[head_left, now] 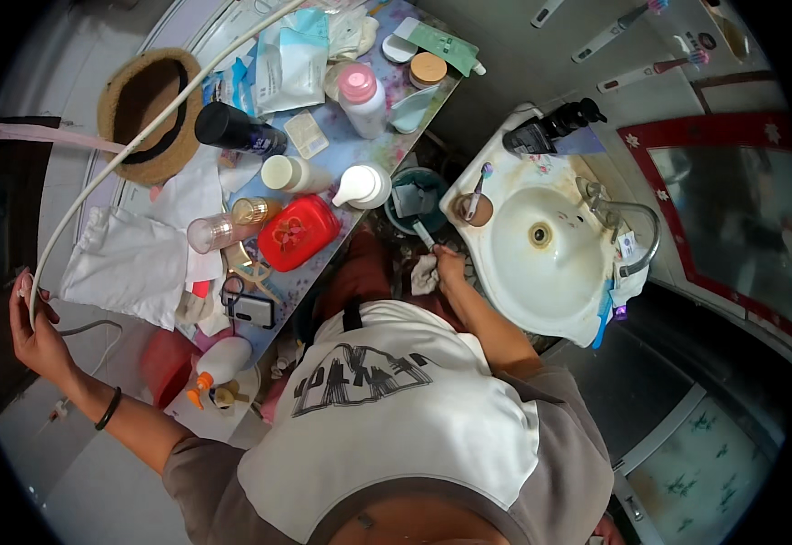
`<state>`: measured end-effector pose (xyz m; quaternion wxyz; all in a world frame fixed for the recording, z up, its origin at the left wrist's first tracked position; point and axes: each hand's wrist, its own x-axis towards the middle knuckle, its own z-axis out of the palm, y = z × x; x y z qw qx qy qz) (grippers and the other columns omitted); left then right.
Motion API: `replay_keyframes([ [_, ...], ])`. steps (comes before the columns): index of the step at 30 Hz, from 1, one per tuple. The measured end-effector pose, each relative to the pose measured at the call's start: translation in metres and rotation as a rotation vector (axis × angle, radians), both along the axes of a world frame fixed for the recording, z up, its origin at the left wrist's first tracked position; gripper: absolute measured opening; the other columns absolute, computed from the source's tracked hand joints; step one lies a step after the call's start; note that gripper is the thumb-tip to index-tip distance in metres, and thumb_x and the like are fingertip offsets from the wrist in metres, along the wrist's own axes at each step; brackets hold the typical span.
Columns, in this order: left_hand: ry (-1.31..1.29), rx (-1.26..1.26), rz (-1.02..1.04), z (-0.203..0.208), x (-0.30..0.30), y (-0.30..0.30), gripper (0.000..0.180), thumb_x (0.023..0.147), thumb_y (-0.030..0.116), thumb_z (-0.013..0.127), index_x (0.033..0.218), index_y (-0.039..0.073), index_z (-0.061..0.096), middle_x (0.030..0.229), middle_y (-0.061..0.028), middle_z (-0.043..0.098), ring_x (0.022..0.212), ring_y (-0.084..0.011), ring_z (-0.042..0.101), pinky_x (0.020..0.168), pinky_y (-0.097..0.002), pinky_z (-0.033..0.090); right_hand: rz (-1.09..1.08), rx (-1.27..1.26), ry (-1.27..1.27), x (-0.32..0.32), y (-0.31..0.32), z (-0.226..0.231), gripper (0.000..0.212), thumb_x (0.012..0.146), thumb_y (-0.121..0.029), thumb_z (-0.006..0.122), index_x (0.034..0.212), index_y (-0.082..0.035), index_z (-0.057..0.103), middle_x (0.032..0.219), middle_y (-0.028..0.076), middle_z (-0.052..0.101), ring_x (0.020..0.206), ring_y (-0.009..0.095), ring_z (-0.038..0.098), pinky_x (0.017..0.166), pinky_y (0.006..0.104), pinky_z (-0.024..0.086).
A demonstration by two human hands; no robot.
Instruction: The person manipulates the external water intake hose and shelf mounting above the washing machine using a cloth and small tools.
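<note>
At the far left, my left hand (36, 332) is closed on a long white cable (84, 195), which arches up across the cluttered table. A dark band circles that wrist. My right hand (451, 266) is low between table and sink, closed around a crumpled whitish cloth (425, 274). A pale flat strip (424, 235) points from beside those fingers toward a teal bucket (391, 216); whether I grip it too, I cannot tell. Something grey and flat lies in the bucket. White fabric (123, 263) is spread on the table near my left hand.
A straw hat (128, 118), a red box (299, 233), a pink-capped bottle (362, 104) and several other bottles crowd the patterned table. On the right stands a white sink (555, 272) with a curved faucet (646, 213) and a black pump bottle (550, 129). A red-framed mirror (732, 209) hangs beyond.
</note>
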<state>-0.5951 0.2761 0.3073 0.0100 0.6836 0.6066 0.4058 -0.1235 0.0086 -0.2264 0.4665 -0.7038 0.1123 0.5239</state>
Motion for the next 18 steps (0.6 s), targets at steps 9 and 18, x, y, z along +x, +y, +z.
replay_keyframes([
  [9, -0.006, 0.008, 0.144, 0.005, 0.008, -0.017, 0.027, 0.099, 0.018, 0.065, 0.12, 0.0, 0.071, 0.079, 0.0005, 0.064, 0.059, -0.0021, 0.045, 0.053, -0.0179, 0.033, 0.238, 0.131, -0.2, 0.012, 0.022, 0.009, 0.025, 0.093, -0.007, 0.066, 0.116, 0.0, 0.071, 0.094, 0.008, 0.071, 0.077, 0.013, 0.063, 0.074, 0.0258, 0.048],
  [18, -0.058, 0.1, 0.126, 0.007, 0.027, -0.008, 0.022, 0.097, 0.012, 0.067, 0.116, 0.003, 0.074, 0.079, -0.0019, 0.065, 0.062, -0.004, 0.046, 0.055, -0.018, 0.034, 0.534, 0.438, -0.379, 0.007, 0.065, 0.303, 0.016, 0.094, -0.01, 0.069, 0.103, 0.0, 0.077, 0.079, 0.0, 0.066, 0.074, 0.006, 0.055, 0.067, 0.0207, 0.042],
])
